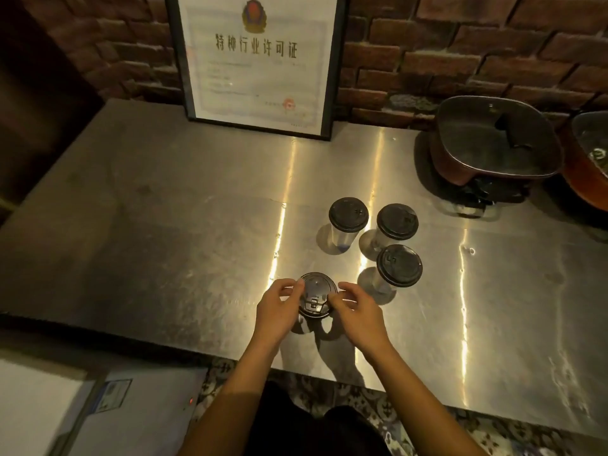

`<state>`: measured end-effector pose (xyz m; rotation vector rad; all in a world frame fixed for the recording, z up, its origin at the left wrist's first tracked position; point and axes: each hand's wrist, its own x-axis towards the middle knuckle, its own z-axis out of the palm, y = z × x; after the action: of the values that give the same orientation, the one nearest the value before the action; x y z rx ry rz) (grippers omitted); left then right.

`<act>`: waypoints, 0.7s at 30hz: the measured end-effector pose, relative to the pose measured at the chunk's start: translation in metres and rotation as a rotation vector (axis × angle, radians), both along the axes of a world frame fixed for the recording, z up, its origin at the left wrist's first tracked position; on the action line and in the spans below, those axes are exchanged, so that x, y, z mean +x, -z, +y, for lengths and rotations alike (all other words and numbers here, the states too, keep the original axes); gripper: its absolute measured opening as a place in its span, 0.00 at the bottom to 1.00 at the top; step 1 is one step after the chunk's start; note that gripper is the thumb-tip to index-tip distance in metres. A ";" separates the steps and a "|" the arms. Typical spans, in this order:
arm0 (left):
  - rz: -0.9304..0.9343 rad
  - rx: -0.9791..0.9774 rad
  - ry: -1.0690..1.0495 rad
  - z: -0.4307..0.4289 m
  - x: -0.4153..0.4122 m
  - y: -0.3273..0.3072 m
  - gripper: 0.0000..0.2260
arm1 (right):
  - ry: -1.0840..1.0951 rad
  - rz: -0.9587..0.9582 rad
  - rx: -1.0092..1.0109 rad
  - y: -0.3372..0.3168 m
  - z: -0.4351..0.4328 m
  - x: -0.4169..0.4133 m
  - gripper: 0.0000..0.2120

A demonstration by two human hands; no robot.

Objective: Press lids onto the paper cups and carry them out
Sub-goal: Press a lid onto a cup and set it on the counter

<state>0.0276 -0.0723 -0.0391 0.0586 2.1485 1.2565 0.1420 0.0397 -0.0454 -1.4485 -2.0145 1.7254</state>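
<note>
Three paper cups with black lids on stand on the steel counter (164, 225): one at the back left (348, 214), one at the back right (397, 222) and one in front of them (399, 265). A fourth cup stands nearer me, mostly hidden under its black lid (316, 298). My left hand (279, 309) grips the lid's left edge with its fingertips. My right hand (357, 311) grips the right edge, thumb on top. The lid sits on the cup's rim; how firmly it sits cannot be told.
A framed certificate (260, 60) leans on the brick wall at the back. A dark square pot (493, 139) on a burner sits at the back right, with a second pot (592, 159) at the right edge. A white appliance (98, 406) stands lower left, beside the counter's front edge.
</note>
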 end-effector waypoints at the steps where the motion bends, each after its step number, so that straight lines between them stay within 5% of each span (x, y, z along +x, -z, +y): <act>1: 0.010 -0.007 -0.011 0.003 -0.001 -0.001 0.16 | 0.000 0.010 -0.015 0.001 0.001 -0.003 0.20; 7: 0.039 -0.002 -0.008 0.035 -0.014 -0.002 0.21 | 0.131 0.100 -0.063 -0.001 -0.008 -0.043 0.08; 16: 0.033 -0.168 0.078 0.053 -0.016 0.013 0.28 | 0.352 -0.030 -0.049 0.009 -0.028 -0.078 0.23; 21: 0.072 -0.192 0.118 0.053 -0.017 0.021 0.27 | 0.419 -0.061 -0.003 0.009 -0.028 -0.080 0.21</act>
<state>0.0105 -0.0197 -0.0606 0.1492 2.2817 0.9903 0.0620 0.0117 -0.0545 -1.7849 -1.5810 1.5211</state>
